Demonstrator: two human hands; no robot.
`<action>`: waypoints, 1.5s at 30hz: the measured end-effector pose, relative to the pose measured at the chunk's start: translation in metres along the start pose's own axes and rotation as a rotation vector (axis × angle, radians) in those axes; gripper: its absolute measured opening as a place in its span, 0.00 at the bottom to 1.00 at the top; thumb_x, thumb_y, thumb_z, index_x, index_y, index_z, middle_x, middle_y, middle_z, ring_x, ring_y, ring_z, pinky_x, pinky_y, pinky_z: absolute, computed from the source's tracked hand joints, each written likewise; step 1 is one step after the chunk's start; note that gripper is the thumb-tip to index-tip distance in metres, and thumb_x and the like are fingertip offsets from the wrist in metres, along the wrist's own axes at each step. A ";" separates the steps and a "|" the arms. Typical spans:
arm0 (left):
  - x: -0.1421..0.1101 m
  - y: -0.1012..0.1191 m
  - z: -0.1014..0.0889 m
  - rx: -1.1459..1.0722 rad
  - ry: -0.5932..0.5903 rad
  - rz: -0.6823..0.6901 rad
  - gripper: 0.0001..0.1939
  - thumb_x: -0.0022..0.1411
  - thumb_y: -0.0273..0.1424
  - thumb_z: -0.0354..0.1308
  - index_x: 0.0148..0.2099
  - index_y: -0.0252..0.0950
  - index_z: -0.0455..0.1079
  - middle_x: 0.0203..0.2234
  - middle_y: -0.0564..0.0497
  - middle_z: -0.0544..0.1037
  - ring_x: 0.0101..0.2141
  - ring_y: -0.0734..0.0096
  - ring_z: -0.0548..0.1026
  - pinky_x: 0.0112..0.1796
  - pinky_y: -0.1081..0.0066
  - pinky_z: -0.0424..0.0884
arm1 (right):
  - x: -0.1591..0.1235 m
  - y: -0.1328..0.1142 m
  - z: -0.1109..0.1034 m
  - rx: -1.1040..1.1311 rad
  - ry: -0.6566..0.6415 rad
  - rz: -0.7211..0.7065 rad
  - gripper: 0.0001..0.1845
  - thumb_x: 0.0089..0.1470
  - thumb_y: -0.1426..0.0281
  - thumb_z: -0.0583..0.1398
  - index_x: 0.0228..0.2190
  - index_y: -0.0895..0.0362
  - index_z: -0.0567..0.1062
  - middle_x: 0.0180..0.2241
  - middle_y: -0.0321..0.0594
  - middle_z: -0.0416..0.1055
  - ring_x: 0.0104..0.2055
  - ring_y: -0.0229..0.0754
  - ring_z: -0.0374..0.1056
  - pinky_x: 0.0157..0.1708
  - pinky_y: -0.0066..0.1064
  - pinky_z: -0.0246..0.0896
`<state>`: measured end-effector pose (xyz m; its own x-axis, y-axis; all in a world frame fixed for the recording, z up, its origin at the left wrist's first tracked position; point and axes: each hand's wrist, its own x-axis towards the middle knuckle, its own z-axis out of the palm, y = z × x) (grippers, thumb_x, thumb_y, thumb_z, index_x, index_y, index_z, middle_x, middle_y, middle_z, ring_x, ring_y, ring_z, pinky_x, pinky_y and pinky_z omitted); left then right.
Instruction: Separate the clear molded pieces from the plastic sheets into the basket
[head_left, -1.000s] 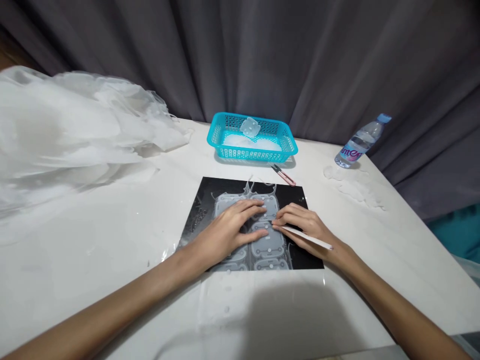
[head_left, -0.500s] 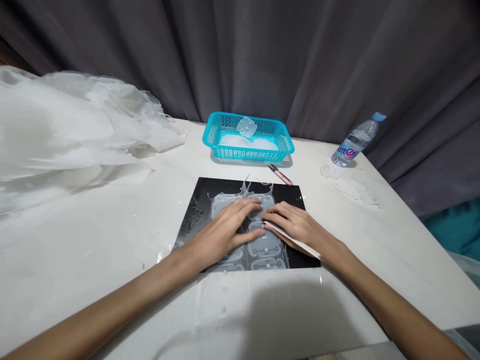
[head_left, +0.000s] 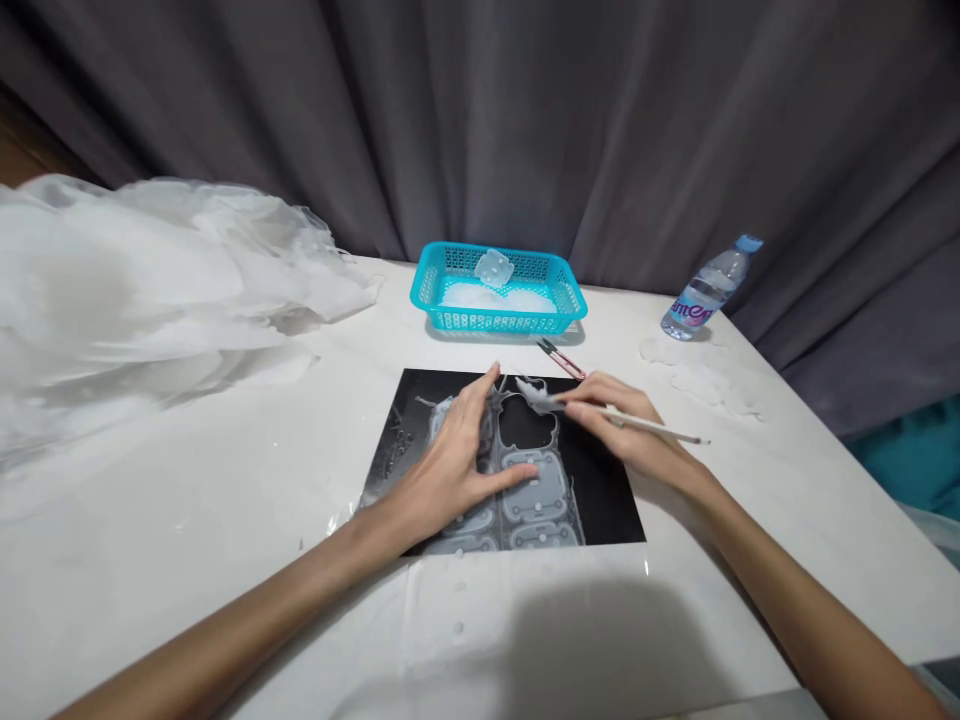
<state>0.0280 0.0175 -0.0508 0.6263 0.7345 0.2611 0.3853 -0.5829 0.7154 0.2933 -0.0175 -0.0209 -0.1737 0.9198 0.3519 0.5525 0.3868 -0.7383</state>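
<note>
A translucent panelled sheet [head_left: 535, 490], its six-o'clock end hard to make out against the white table [head_left: 150, 540], lies across a black board [head_left: 604, 495]. The left hand [head_left: 455, 450], thumb spread wide, hides panels toward nine o'clock; at one, the right hand [head_left: 631, 402] pinches a white stick [head_left: 675, 433] and a blurred, partly covered piece [head_left: 536, 397]. Beyond, at twelve, sits a blue basket [head_left: 495, 321].

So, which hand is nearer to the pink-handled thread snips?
Right. The right hand is just beside the handle end of the thread snips; the left hand is farther, to the left of their blades.
</note>
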 end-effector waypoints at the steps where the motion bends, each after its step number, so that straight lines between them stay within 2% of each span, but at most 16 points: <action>1: 0.001 0.000 0.000 -0.005 0.023 0.026 0.51 0.66 0.46 0.66 0.78 0.50 0.37 0.73 0.41 0.57 0.70 0.49 0.59 0.66 0.47 0.61 | -0.005 -0.012 0.005 0.033 -0.108 -0.021 0.09 0.67 0.67 0.61 0.44 0.53 0.82 0.40 0.40 0.77 0.42 0.42 0.74 0.45 0.35 0.69; 3: 0.004 0.000 -0.001 -0.027 0.021 0.077 0.31 0.72 0.41 0.61 0.73 0.47 0.57 0.63 0.44 0.73 0.62 0.53 0.71 0.61 0.51 0.67 | -0.012 -0.031 0.013 0.086 -0.229 -0.037 0.12 0.67 0.66 0.61 0.49 0.50 0.81 0.38 0.38 0.76 0.38 0.40 0.73 0.40 0.33 0.69; 4: 0.005 0.000 -0.002 -0.056 0.012 0.088 0.21 0.74 0.38 0.58 0.66 0.45 0.68 0.56 0.45 0.79 0.56 0.56 0.76 0.58 0.55 0.70 | -0.015 -0.035 0.015 0.102 -0.220 -0.029 0.13 0.67 0.66 0.61 0.51 0.49 0.80 0.38 0.38 0.76 0.37 0.40 0.72 0.38 0.32 0.69; 5: 0.006 0.001 -0.003 -0.095 0.004 0.084 0.14 0.75 0.37 0.56 0.59 0.42 0.74 0.50 0.47 0.82 0.51 0.59 0.79 0.54 0.59 0.72 | -0.017 -0.036 0.015 0.110 -0.173 -0.014 0.13 0.68 0.65 0.61 0.51 0.48 0.80 0.38 0.37 0.76 0.37 0.40 0.72 0.37 0.32 0.69; 7: 0.008 0.003 -0.006 -0.181 0.004 0.027 0.11 0.75 0.37 0.57 0.49 0.39 0.79 0.45 0.48 0.84 0.45 0.62 0.81 0.50 0.65 0.74 | -0.019 -0.031 0.014 0.094 -0.013 0.018 0.10 0.68 0.66 0.60 0.47 0.48 0.81 0.38 0.36 0.76 0.38 0.41 0.73 0.40 0.33 0.68; 9: 0.008 0.007 -0.010 -0.245 0.011 -0.062 0.11 0.72 0.40 0.61 0.47 0.39 0.79 0.45 0.50 0.84 0.45 0.62 0.81 0.49 0.67 0.73 | -0.021 -0.020 0.015 0.058 0.112 0.038 0.09 0.69 0.67 0.59 0.42 0.50 0.81 0.38 0.37 0.75 0.40 0.41 0.73 0.45 0.34 0.67; 10: 0.009 0.009 -0.011 -0.265 0.017 -0.101 0.12 0.71 0.41 0.62 0.47 0.39 0.79 0.45 0.50 0.84 0.46 0.62 0.81 0.49 0.68 0.73 | -0.021 -0.014 0.016 0.042 0.130 0.045 0.08 0.69 0.67 0.60 0.41 0.51 0.81 0.39 0.37 0.75 0.41 0.41 0.73 0.46 0.34 0.67; 13: 0.010 0.012 -0.014 -0.328 0.027 -0.173 0.13 0.68 0.42 0.65 0.48 0.40 0.79 0.46 0.50 0.84 0.46 0.61 0.81 0.50 0.67 0.72 | -0.022 -0.004 0.028 -0.003 0.074 0.004 0.06 0.67 0.66 0.62 0.44 0.52 0.79 0.40 0.39 0.75 0.43 0.43 0.73 0.45 0.34 0.67; 16: 0.012 0.011 -0.014 -0.423 0.045 -0.208 0.14 0.65 0.41 0.68 0.48 0.38 0.79 0.47 0.49 0.84 0.46 0.61 0.80 0.50 0.67 0.73 | -0.021 -0.003 0.042 -0.077 0.006 -0.121 0.10 0.65 0.66 0.65 0.48 0.53 0.77 0.40 0.41 0.75 0.44 0.45 0.71 0.45 0.37 0.68; 18: 0.014 0.009 -0.013 -0.473 0.056 -0.228 0.16 0.63 0.41 0.69 0.48 0.38 0.79 0.46 0.48 0.83 0.45 0.61 0.80 0.48 0.67 0.73 | -0.020 -0.006 0.048 -0.112 -0.019 -0.184 0.08 0.66 0.68 0.63 0.47 0.53 0.76 0.39 0.42 0.75 0.43 0.46 0.71 0.45 0.38 0.68; 20: 0.015 0.008 -0.013 -0.487 0.063 -0.243 0.17 0.62 0.41 0.69 0.48 0.37 0.79 0.44 0.48 0.83 0.44 0.60 0.80 0.47 0.67 0.73 | -0.020 -0.008 0.051 -0.121 -0.027 -0.213 0.05 0.68 0.70 0.60 0.44 0.53 0.77 0.38 0.42 0.74 0.42 0.45 0.70 0.45 0.38 0.68; 25: 0.015 0.008 -0.011 -0.486 0.064 -0.288 0.18 0.60 0.41 0.70 0.48 0.37 0.78 0.40 0.49 0.83 0.37 0.64 0.79 0.40 0.68 0.73 | -0.023 -0.008 0.051 -0.105 -0.001 -0.213 0.06 0.69 0.71 0.59 0.43 0.53 0.77 0.37 0.41 0.73 0.41 0.44 0.70 0.44 0.38 0.68; 35: 0.012 0.008 -0.011 -0.459 0.078 -0.283 0.17 0.61 0.41 0.70 0.49 0.38 0.77 0.33 0.52 0.81 0.32 0.69 0.75 0.36 0.70 0.71 | -0.025 -0.006 0.052 -0.249 0.000 -0.297 0.07 0.69 0.75 0.57 0.43 0.55 0.75 0.37 0.43 0.73 0.39 0.45 0.69 0.43 0.40 0.66; 40: 0.012 0.011 -0.012 -0.461 0.079 -0.237 0.15 0.61 0.40 0.70 0.46 0.37 0.77 0.39 0.50 0.82 0.37 0.67 0.77 0.39 0.70 0.71 | -0.025 -0.007 0.053 -0.264 0.033 -0.309 0.07 0.69 0.75 0.57 0.42 0.55 0.75 0.36 0.43 0.73 0.38 0.45 0.69 0.41 0.40 0.67; 42: 0.012 0.011 -0.012 -0.463 0.070 -0.212 0.15 0.60 0.39 0.71 0.45 0.37 0.77 0.40 0.50 0.81 0.37 0.66 0.77 0.40 0.69 0.71 | -0.025 -0.006 0.052 -0.250 0.053 -0.299 0.07 0.69 0.74 0.57 0.43 0.54 0.75 0.37 0.43 0.73 0.39 0.45 0.69 0.41 0.40 0.67; 45: 0.012 0.009 -0.011 -0.434 0.007 -0.195 0.14 0.61 0.41 0.70 0.43 0.37 0.77 0.35 0.52 0.79 0.35 0.67 0.75 0.37 0.70 0.70 | -0.024 -0.005 0.051 -0.225 0.078 -0.288 0.07 0.69 0.74 0.57 0.44 0.54 0.74 0.37 0.43 0.73 0.40 0.45 0.70 0.42 0.40 0.68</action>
<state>0.0313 0.0250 -0.0337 0.5656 0.8188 0.0985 0.1750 -0.2359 0.9559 0.2531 -0.0381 -0.0546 -0.2897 0.7644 0.5760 0.6567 0.5966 -0.4613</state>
